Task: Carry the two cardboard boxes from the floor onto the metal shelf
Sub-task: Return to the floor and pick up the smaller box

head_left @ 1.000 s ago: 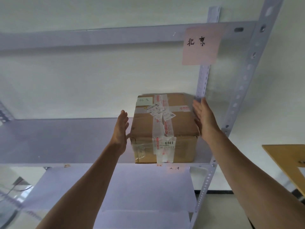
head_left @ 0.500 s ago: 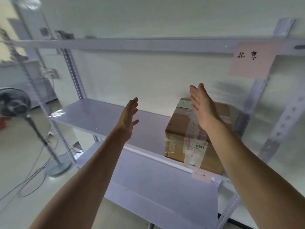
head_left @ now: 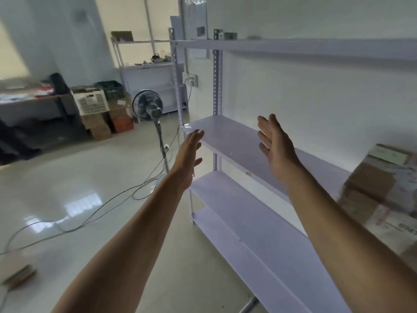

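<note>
A taped brown cardboard box point(head_left: 379, 188) rests on the middle level of the white metal shelf point(head_left: 228, 134), at the far right edge of the view and blurred. A second cardboard box point(head_left: 15, 268) lies on the floor at the lower left, only partly in view. My left hand point(head_left: 188, 154) and my right hand point(head_left: 276, 145) are both raised in front of the shelf, fingers spread, holding nothing. The right hand is well to the left of the shelved box, apart from it.
A standing fan point(head_left: 147, 109) is left of the shelf, its cables point(head_left: 94, 213) trailing over the glossy floor. Stacked crates and boxes point(head_left: 99, 109) and a cluttered table point(head_left: 29, 98) line the far wall. Another shelf unit point(head_left: 149, 71) stands behind.
My view has swung left, so the shelved box slid to the right edge. Both hands came off the box and now hover empty in the air. The floor box came into view.
</note>
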